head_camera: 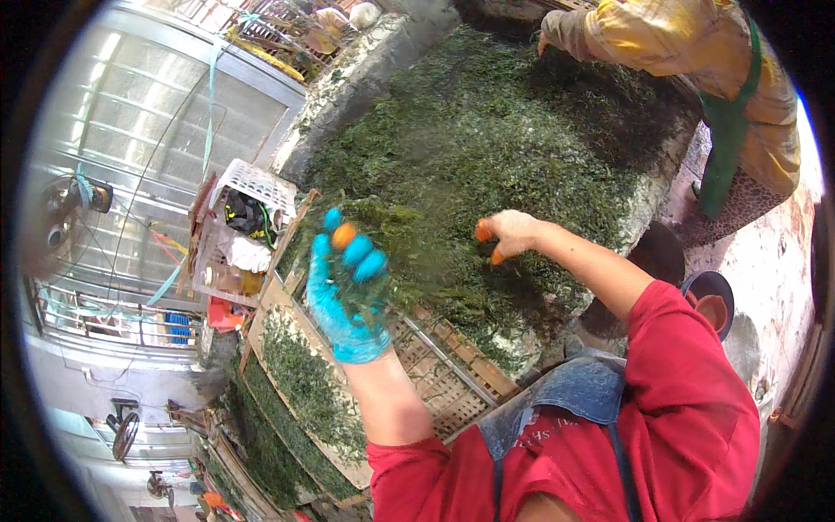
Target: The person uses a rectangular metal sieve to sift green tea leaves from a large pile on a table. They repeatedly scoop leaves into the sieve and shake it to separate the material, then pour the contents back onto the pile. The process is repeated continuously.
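A broad bed of shredded green leaves [470,143] spreads in front of me. My left hand [349,300], in a teal glove with an orange cover on one finger, is raised over the near left side of the bed, palm up. Its fingers curl over a small clump of leaves [368,297]; motion blurs the clump's outline. My right hand [512,235] is bare apart from orange finger covers. It hovers close over the leaves or touches them, thumb and finger apart, with nothing clearly held.
A co-worker's arm [639,39] reaches to the far right of the bed. Left of it stands a white plastic basket [261,183] with odds and ends. A slatted crate [437,372] and a leaf-covered tray [300,365] lie nearer. At right is a dark round tub [708,293].
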The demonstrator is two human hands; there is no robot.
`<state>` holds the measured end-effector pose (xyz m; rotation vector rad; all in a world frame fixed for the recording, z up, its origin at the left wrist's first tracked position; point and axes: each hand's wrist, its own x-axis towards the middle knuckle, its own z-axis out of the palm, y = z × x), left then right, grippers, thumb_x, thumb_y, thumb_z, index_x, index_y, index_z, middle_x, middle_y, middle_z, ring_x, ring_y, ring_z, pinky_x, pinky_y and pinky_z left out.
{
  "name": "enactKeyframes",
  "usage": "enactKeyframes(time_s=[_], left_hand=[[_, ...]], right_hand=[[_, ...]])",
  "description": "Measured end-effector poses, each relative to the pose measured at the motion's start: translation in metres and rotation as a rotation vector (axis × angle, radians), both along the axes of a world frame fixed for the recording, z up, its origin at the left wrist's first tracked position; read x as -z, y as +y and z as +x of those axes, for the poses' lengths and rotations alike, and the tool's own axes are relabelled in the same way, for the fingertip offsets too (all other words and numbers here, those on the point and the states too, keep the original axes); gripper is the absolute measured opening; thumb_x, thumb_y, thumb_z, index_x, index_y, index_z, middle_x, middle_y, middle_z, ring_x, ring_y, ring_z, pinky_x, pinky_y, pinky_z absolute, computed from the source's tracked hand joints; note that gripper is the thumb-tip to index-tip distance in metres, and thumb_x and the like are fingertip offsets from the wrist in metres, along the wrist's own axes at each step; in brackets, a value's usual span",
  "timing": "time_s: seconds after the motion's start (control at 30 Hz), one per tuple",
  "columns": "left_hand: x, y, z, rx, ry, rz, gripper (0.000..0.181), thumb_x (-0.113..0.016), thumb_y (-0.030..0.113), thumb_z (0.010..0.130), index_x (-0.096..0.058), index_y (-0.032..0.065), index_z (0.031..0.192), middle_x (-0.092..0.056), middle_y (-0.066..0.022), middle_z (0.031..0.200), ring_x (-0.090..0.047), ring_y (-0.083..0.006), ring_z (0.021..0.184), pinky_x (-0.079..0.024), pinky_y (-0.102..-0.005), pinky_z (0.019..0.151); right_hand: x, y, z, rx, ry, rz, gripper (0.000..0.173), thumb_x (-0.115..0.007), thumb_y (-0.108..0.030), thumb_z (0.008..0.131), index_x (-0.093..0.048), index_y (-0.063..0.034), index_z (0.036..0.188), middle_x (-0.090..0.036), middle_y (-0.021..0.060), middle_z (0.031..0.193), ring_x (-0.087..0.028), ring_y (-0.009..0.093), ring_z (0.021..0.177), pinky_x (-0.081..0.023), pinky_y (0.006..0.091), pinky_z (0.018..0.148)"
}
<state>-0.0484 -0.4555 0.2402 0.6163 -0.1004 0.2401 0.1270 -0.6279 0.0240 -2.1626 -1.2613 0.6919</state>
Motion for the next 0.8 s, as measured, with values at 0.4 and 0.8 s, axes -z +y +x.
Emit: enactKeyframes(time_s=[0.4, 0.8], left_hand=[[0.145, 0.028, 0.018, -0.213, 0.686, 0.402, 0.043, -0.055, 0.047, 0.099, -0.067, 0.0091, 0.116, -0.072, -0.0045, 0.101, -0.054, -0.0132, 0.061, -0.042, -0.0292, 0.054], [0.218, 0.018, -0.06, 0.076, 0.797, 0.515, 0.028, -0.063, 0.03, 0.097, -0.07, 0.0081, 0.113, -0.072, -0.0045, 0.098, -0.066, -0.0151, 0.077, -0.051, -0.0304, 0.06]], right_hand=[[0.017, 0.02, -0.099, -0.404, 0.271, -0.095, 0.039, -0.054, -0.04, 0.098, -0.068, -0.0036, 0.1, -0.07, 0.0166, 0.083, -0.068, 0.034, 0.084, -0.052, 0.0451, 0.074], [0.015, 0.023, -0.119, 0.574, 0.98, 0.008, 0.035, -0.061, -0.044, 0.095, -0.074, -0.0108, 0.094, -0.069, 0.0057, 0.074, -0.065, 0.016, 0.057, -0.051, 0.0328, 0.05]])
